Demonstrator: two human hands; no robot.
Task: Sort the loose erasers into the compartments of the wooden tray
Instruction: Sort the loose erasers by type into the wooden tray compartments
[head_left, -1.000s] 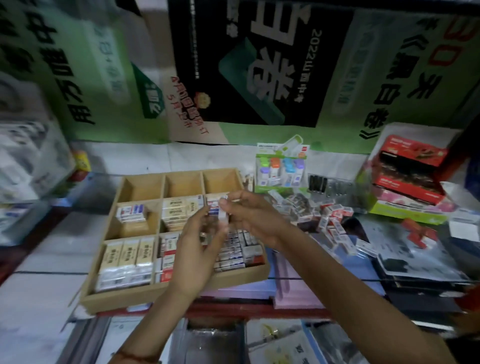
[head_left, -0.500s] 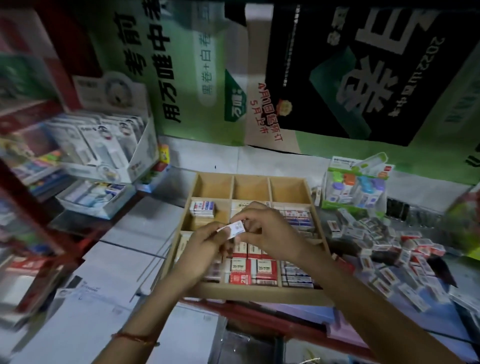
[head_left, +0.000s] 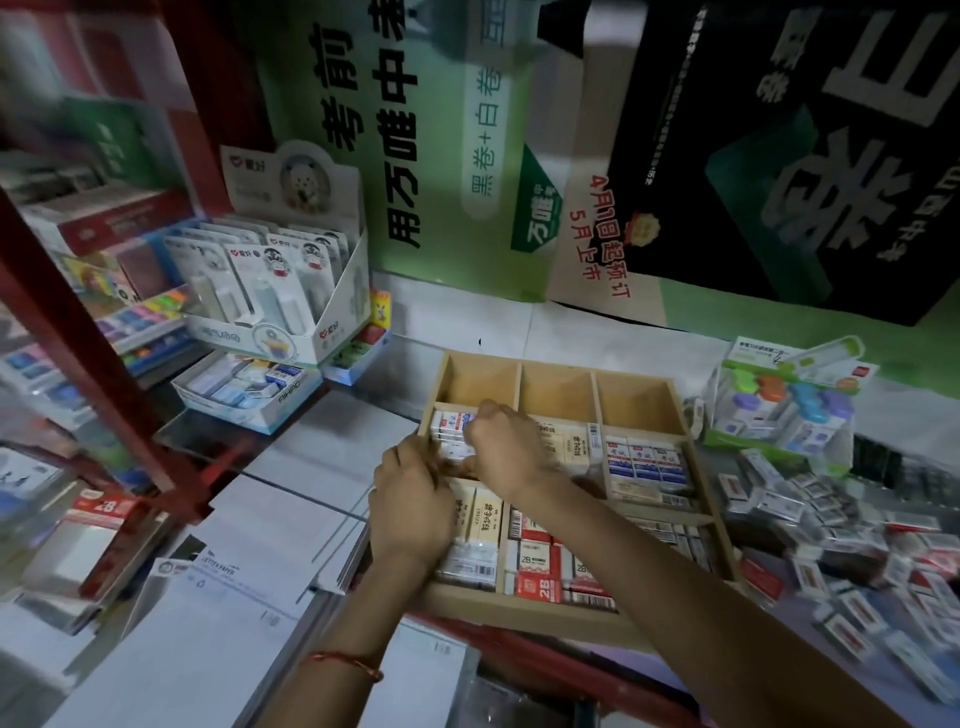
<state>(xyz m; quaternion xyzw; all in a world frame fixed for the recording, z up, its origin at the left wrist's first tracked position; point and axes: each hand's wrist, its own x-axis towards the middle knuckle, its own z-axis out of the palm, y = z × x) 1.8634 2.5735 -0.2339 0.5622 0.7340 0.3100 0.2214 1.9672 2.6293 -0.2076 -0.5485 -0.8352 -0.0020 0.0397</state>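
Whereas the eraser (head_left: 460, 453) was in the air just now, it is down in the tray's (head_left: 519, 609) middle-left compartment, nearly placed, pinched by the right hand (head_left: 501, 441); the left hand (head_left: 410, 501) curls just beside those fingers, grip unclear.

Head view, close, forward and down (single camera)

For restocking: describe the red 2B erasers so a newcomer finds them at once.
Start at the wooden tray. In its nearest row, the middle compartment holds the red 2B erasers. Red wrappers marked 2B set them apart from the cream erasers on their left.
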